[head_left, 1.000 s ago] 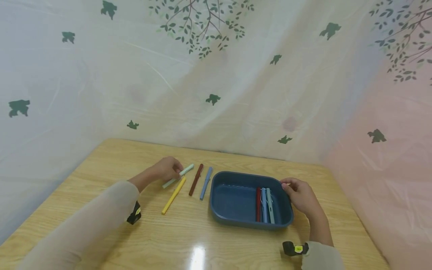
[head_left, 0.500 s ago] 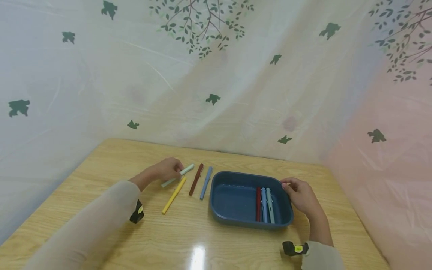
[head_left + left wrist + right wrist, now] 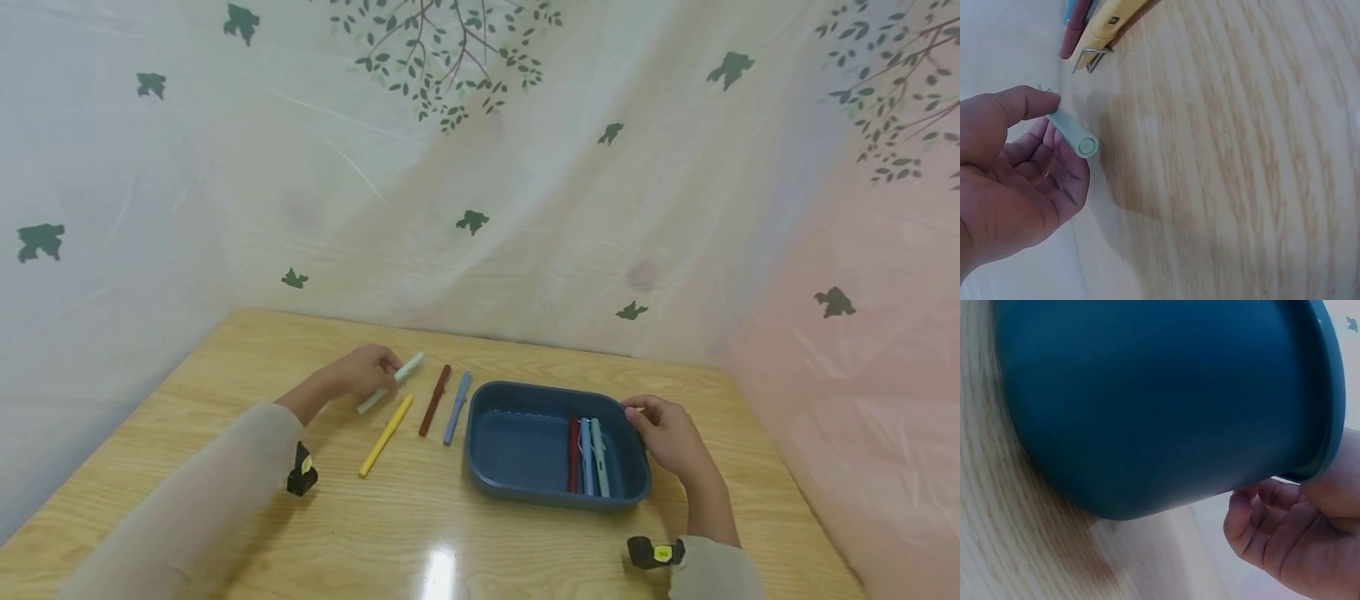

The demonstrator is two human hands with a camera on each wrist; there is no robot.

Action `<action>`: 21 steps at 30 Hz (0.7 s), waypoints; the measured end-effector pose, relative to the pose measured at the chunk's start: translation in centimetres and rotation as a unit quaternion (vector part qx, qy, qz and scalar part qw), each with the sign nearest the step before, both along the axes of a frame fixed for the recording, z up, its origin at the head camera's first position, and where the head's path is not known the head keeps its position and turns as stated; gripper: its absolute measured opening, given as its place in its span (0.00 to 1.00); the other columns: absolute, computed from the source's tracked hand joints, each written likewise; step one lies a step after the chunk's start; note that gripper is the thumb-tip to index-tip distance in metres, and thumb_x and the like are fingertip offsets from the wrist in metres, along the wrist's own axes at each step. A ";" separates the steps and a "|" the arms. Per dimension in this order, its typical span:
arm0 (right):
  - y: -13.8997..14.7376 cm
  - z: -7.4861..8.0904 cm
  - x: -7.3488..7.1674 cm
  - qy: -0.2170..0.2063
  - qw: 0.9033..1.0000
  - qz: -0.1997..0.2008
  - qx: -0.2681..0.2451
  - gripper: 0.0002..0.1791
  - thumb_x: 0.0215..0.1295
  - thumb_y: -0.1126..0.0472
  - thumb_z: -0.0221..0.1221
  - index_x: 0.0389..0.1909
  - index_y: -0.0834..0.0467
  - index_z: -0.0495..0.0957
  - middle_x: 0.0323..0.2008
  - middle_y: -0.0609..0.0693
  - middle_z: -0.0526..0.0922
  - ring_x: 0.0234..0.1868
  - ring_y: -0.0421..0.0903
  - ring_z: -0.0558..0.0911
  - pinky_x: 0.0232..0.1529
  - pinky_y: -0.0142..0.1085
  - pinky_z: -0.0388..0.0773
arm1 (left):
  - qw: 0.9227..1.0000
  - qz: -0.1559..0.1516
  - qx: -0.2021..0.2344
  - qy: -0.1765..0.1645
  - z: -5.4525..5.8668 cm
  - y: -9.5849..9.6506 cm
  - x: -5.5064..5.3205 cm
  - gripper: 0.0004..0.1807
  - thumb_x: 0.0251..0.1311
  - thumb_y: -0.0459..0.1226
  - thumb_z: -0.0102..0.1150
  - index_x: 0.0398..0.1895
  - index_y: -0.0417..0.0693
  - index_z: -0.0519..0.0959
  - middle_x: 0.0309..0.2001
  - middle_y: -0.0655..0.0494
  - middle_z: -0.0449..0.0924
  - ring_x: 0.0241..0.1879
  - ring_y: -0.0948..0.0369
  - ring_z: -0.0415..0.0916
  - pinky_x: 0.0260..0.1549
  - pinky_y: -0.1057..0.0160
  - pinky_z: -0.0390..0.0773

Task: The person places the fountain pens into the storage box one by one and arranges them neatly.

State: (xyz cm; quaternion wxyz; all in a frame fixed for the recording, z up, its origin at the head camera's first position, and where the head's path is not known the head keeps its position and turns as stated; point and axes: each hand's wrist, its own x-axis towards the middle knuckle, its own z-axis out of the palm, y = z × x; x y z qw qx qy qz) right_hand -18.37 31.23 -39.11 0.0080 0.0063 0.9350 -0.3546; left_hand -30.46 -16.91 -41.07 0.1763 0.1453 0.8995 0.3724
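Note:
My left hand [image 3: 365,372] pinches a mint-green pen [image 3: 409,367] between thumb and fingers at the left of the table. The left wrist view shows that pen's round end [image 3: 1087,146] pointing at the camera, raised off the wood. On the right, my right hand [image 3: 677,440] grips the far right corner of a dark blue box [image 3: 517,450]; in the right wrist view its fingers [image 3: 1244,515] curl under the rim. Inside the box, at its right side, a red pen [image 3: 573,454], a blue pen [image 3: 587,458] and a grey-green pen [image 3: 601,458] lie side by side.
Between the left hand and the box lie a yellow pen [image 3: 386,436], a dark red pen [image 3: 435,402] and a light blue pen [image 3: 457,408]. A patterned curtain [image 3: 375,208] hangs behind the wooden table [image 3: 360,542].
The left hand has shifted slightly left and up with the mint-green pen, which now sits apart from the yellow one. The right hand and the box have stayed put.

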 end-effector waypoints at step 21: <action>0.0 -0.5 -0.1 0.012 1.000 -0.006 -0.005 0.16 0.81 0.59 0.52 0.59 0.62 0.79 0.43 0.58 0.83 0.40 0.51 0.79 0.36 0.38 0.78 | 0.988 0.048 0.134 -0.055 1.7 -0.4 0.5 0.21 0.73 0.33 0.56 0.64 0.32 0.69 0.57 0.38 0.73 0.53 0.45 0.77 0.52 0.47 0.84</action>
